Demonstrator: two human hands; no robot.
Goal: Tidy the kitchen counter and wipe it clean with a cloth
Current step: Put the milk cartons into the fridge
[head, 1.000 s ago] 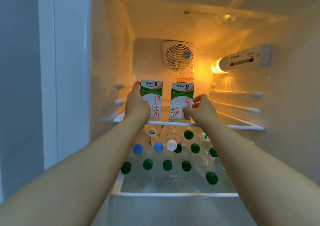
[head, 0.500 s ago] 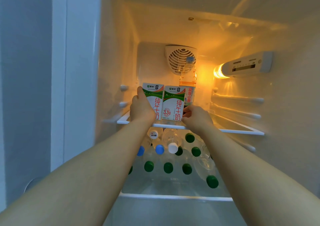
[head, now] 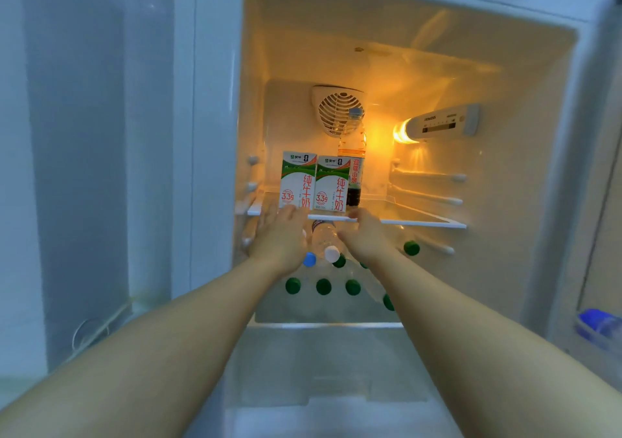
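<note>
Two white-and-green milk cartons stand side by side, touching, on the glass shelf (head: 420,219) of the open fridge: the left carton (head: 298,180) and the right carton (head: 331,184). Behind the right one stands a clear bottle (head: 353,155) with dark liquid at its bottom. My left hand (head: 281,235) hovers just below the shelf's front edge, fingers relaxed, holding nothing. My right hand (head: 365,235) is beside it under the shelf edge, empty too, its fingers loosely bent. No cloth or counter is in view.
Below the shelf lie several water bottles with green caps (head: 323,286), a blue cap (head: 309,259) and a white cap (head: 332,254). A fan grille (head: 338,109) and a lit lamp with control panel (head: 441,124) sit at the back. The fridge door (head: 599,330) stands at the right.
Both hands pushed the cartons together, let go of them and drew back below the shelf edge. The camera moved back from the fridge.
</note>
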